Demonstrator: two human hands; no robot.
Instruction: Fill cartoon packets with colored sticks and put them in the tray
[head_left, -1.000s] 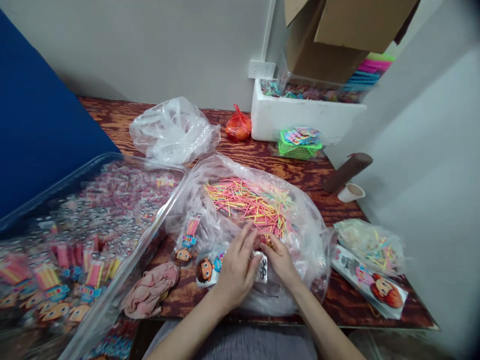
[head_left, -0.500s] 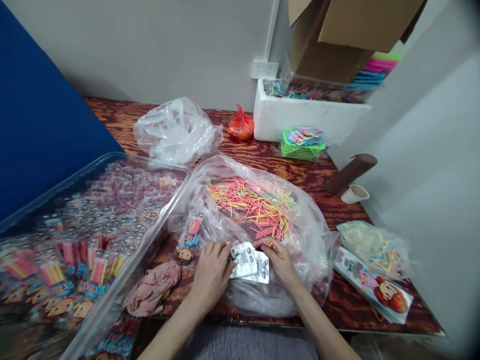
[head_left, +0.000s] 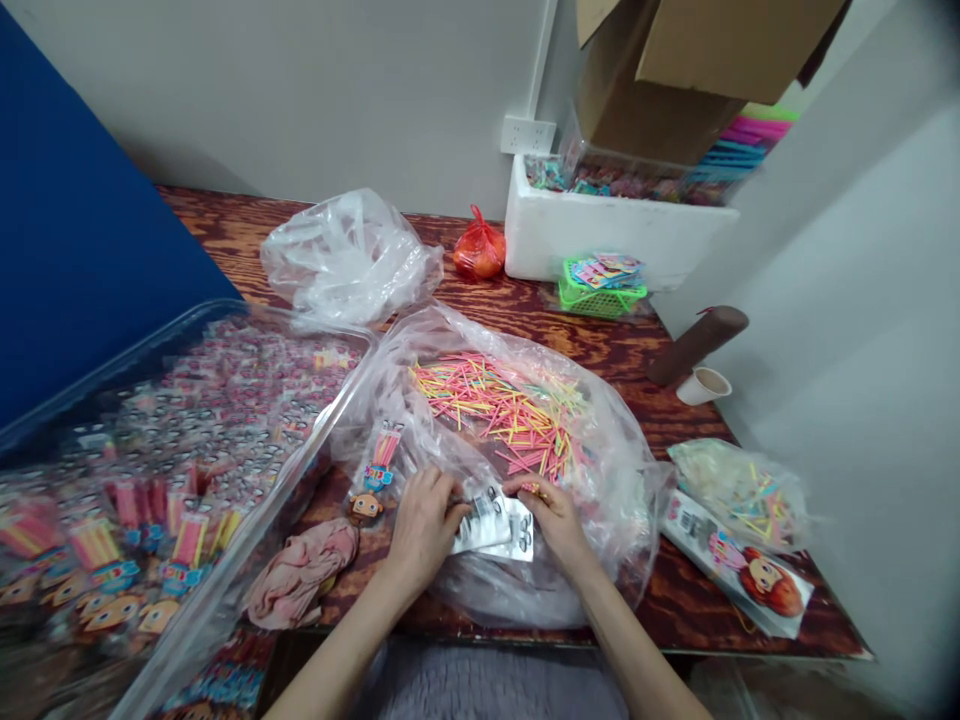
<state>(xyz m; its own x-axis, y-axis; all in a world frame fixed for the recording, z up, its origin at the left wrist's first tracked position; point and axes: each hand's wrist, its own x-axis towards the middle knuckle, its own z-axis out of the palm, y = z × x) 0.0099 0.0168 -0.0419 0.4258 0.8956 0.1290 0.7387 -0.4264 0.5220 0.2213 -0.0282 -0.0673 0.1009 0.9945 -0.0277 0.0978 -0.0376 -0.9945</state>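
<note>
Thumb and fingers of my left hand (head_left: 427,520) pinch the left part of a small silver printed packet (head_left: 482,522). Under its right side lies a second silver packet (head_left: 520,535). My right hand (head_left: 551,515) is closed around a few thin pink and yellow sticks, whose ends show at the fingertips; its fingers are at the packets' upper right edge. Both hands are over a spread clear plastic bag (head_left: 525,595). On the bag, just beyond my hands, lies a heap of loose pink and yellow sticks (head_left: 502,405). A filled packet with a cartoon head (head_left: 375,475) lies left of my left hand.
A clear tub (head_left: 330,415) full of filled packets stands at the left, with a crumpled pink cloth (head_left: 304,575) beside it. Behind are a white foam box (head_left: 615,230), a green basket (head_left: 600,300) and a red bag (head_left: 480,248). A paper cup (head_left: 703,387) stands at the right.
My left hand has shifted slightly, and the upper silver packet has turned and bent in its fingers. My right hand keeps its sticks near the packets. The whole view has shifted a little.
</note>
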